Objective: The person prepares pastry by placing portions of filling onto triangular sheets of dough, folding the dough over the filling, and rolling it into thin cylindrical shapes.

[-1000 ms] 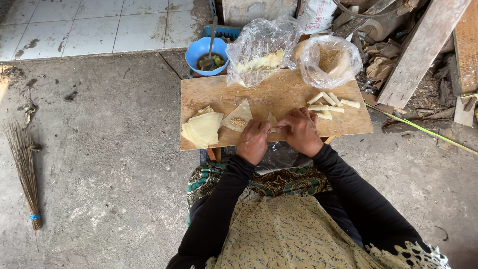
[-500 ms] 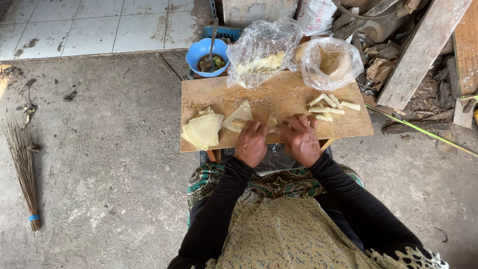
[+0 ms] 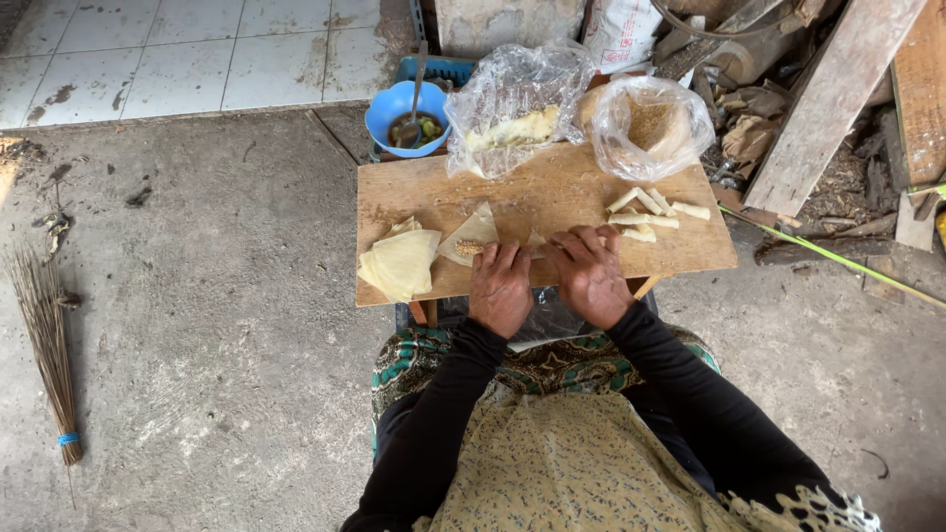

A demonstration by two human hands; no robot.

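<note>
1. Both hands rest on the near edge of the wooden counter (image 3: pixel 552 212): the left hand (image 3: pixel 501 286) lies palm down with its fingers curled over the lower corner of a triangular wrapper (image 3: pixel 471 236), its grip closed on that wrapper, where a small spoonful of brownish filling (image 3: pixel 467 247) sits.
2. Far off at 9 o'clock from the hands, a bundle broom (image 3: pixel 44 345) lies on the concrete floor (image 3: pixel 217 296).
3. At the left end of the counter, at 9 o'clock from the left hand, sits a stack of pale wrappers (image 3: pixel 399 264), just beside the triangular one.
4. At 11 o'clock, past the counter's far edge, stands a blue bowl (image 3: pixel 406 116) with a spoon handle sticking out of it.
5. At 12 o'clock a crumpled clear plastic bag (image 3: pixel 512 108) holds more pale sheets.
6. The right hand (image 3: pixel 589 274) sits just beside the left, fingers bent down onto the same piece; whether its grip pinches the wrapper or only presses on it I cannot tell.
7. At 1 o'clock from the right hand lie several finished rolls (image 3: pixel 650 209) in a loose cluster, close to the fingertips but apart from them.
8. Behind those rolls a second clear bag (image 3: pixel 650 123) holds brownish filling.
</note>
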